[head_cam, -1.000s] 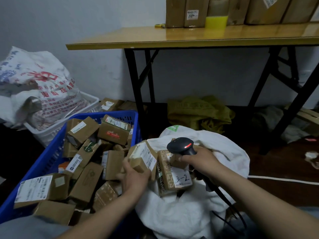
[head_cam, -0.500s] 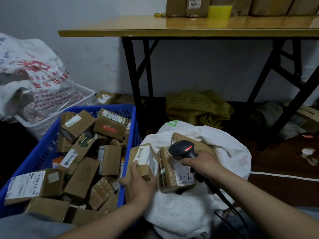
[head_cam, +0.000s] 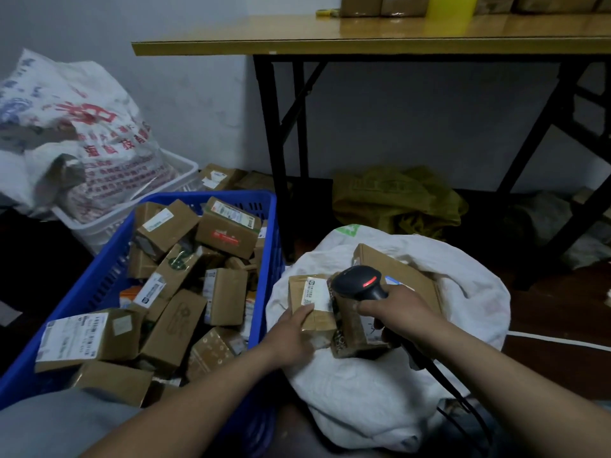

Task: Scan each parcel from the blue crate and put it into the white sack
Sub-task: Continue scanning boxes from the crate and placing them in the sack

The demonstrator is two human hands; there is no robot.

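Observation:
A blue crate (head_cam: pixel 99 285) at the left holds several brown cardboard parcels. To its right lies the white sack (head_cam: pixel 380 391), its mouth open. My left hand (head_cam: pixel 291 335) holds a small brown parcel (head_cam: pixel 309 300) with a white label over the sack's mouth. My right hand (head_cam: pixel 396 309) grips a black barcode scanner (head_cam: pixel 358 280) with a red light, its head pointing at that label. A taller printed parcel (head_cam: pixel 350 328) stands between my two hands, and a larger flat box (head_cam: pixel 400 272) lies behind it in the sack.
A white basket (head_cam: pixel 109 223) with a printed plastic bag (head_cam: pixel 76 133) stands behind the crate. A yellow folding table (head_cam: pixel 363 34) on black legs spans the back, with boxes on top. A green sack (head_cam: pixel 396 200) lies under it. The scanner cable (head_cam: pixel 463 401) trails right.
My left hand has carried the small parcel rightward from the crate's edge to over the sack's mouth. The scanner now points at its label. The camera has tilted and shifted.

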